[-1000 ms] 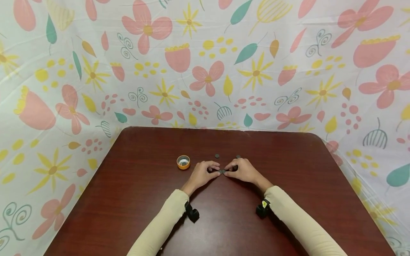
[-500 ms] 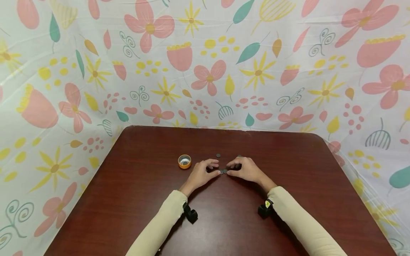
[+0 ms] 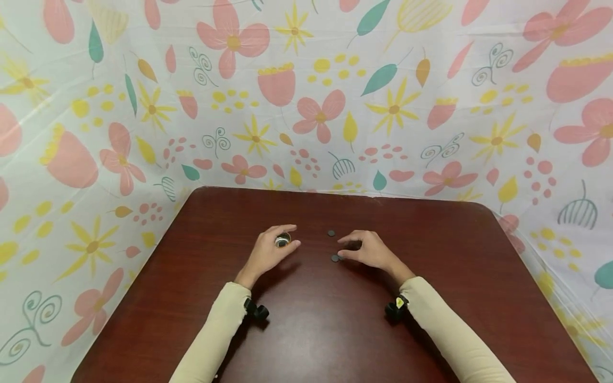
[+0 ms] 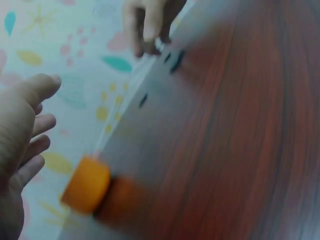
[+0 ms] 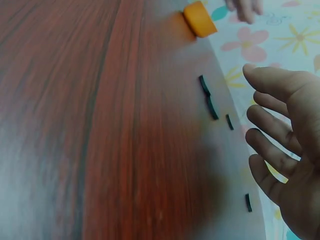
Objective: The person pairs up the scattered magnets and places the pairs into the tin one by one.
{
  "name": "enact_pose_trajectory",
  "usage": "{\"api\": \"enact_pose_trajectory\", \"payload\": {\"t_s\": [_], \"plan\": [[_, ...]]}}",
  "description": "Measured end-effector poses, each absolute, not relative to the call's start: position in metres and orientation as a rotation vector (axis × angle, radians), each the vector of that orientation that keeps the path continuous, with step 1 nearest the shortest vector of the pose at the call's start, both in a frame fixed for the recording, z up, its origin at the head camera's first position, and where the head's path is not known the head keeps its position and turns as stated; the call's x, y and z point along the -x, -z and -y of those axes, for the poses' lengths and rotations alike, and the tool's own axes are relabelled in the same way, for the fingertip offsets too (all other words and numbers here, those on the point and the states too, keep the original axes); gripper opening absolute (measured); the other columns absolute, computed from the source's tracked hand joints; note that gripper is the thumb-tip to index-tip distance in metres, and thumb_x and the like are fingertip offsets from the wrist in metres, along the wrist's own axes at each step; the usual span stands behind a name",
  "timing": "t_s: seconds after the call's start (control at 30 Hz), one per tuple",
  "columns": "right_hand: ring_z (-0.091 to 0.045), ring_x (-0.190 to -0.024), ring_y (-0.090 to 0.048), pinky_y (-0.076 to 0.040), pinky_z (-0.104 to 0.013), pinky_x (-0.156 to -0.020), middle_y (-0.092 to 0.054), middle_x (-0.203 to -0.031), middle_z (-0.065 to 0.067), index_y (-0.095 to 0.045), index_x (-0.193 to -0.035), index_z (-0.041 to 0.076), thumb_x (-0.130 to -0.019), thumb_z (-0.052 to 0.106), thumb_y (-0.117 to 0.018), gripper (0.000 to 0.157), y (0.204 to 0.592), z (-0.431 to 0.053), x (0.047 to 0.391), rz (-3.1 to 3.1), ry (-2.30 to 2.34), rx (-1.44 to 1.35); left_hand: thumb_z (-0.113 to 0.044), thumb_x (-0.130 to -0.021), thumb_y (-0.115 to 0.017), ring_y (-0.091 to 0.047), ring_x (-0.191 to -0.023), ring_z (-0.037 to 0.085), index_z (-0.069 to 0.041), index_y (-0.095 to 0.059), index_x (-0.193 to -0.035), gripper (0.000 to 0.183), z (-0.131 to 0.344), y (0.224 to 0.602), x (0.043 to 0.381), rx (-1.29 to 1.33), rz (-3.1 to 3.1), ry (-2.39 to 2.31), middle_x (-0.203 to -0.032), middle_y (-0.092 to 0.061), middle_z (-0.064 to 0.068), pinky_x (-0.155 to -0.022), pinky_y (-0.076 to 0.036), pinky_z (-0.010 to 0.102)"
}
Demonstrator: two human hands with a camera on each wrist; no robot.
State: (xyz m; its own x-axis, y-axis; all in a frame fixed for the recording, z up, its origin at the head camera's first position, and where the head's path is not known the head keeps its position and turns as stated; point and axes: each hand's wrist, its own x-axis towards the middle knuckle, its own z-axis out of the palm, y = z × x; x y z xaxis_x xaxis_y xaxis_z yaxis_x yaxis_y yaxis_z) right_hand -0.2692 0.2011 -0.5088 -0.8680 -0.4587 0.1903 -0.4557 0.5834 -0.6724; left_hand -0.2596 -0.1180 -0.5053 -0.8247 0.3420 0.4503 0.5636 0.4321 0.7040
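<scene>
The left hand [image 3: 268,250] is around a little orange cap [image 3: 283,239] on the dark red tabletop [image 3: 431,255]. From the head view, its finger and thumb curve round the cap, one on each side. The cap has a shiny silver inside. In the left wrist view the picture is blurry, and the cap [image 4: 86,184] sits just in front of the fingers [image 4: 35,145], which look loose. I cannot tell if they truly squeeze the cap or only sit next to it.

The right hand [image 3: 366,250] rests on the tabletop with its fingers loose and a bit spread. It holds nothing. Its fingertips are just beside a small dark round disc [image 3: 334,258]. Another small dark disc [image 3: 331,233] lies a little farther back, between the two hands. In the right wrist view, more of these flat dark discs [image 5: 210,100] lie in a row near the open fingers [image 5: 270,150].

Both arms wear pale cream sleeves [image 3: 450,330]. A cloth with pink and yellow flowers [image 3: 316,114] hangs all around the tabletop.
</scene>
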Motion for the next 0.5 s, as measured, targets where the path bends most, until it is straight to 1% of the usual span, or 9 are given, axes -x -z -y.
{"api": "enact_pose_trajectory", "payload": {"t_s": [0.17, 0.27, 0.37, 0.5], "plan": [[-0.012, -0.084, -0.06, -0.049, -0.031, -0.067, -0.067, -0.097, 0.006, -0.074, -0.11, 0.016, -0.079, 0.041, -0.078, 0.041, 0.513, -0.196, 0.27, -2.784, 1.195, 0.888, -0.033, -0.085, -0.074, -0.055, -0.119, 0.02, -0.023, -0.058, -0.132, 0.05, 0.143, 0.521, 0.265, 0.669, 2.473, 1.415, -0.13, -0.059, 0.0, -0.093, -0.047, 0.046], [-0.013, -0.084, -0.06, -0.049, -0.03, -0.066, -0.067, -0.095, 0.006, -0.075, -0.108, 0.017, -0.077, 0.04, -0.079, 0.039, 0.516, -0.195, 0.271, -2.791, 1.198, 0.908, -0.032, -0.083, -0.076, -0.053, -0.121, 0.02, -0.018, -0.057, -0.134, 0.056, 0.15, 0.53, 0.267, 0.631, 2.48, 1.469, -0.132, -0.058, 0.004, -0.096, -0.045, 0.046], [-0.011, -0.085, -0.059, -0.049, -0.031, -0.068, -0.067, -0.094, 0.009, -0.076, -0.106, 0.02, -0.077, 0.041, -0.08, 0.036, 0.521, -0.194, 0.271, -2.809, 1.164, 0.91, -0.032, -0.081, -0.077, -0.054, -0.12, 0.02, -0.012, -0.055, -0.135, 0.061, 0.153, 0.537, 0.269, 0.613, 2.483, 1.511, -0.132, -0.058, 0.009, -0.096, -0.044, 0.047], [-0.008, -0.089, -0.056, -0.047, -0.035, -0.074, -0.066, -0.094, 0.011, -0.076, -0.104, 0.023, -0.077, 0.042, -0.079, 0.033, 0.527, -0.193, 0.271, -2.817, 1.096, 0.909, -0.032, -0.08, -0.079, -0.055, -0.117, 0.017, -0.009, -0.054, -0.137, 0.066, 0.153, 0.543, 0.269, 0.575, 2.497, 1.544, -0.13, -0.059, 0.006, -0.096, -0.044, 0.045]]}}
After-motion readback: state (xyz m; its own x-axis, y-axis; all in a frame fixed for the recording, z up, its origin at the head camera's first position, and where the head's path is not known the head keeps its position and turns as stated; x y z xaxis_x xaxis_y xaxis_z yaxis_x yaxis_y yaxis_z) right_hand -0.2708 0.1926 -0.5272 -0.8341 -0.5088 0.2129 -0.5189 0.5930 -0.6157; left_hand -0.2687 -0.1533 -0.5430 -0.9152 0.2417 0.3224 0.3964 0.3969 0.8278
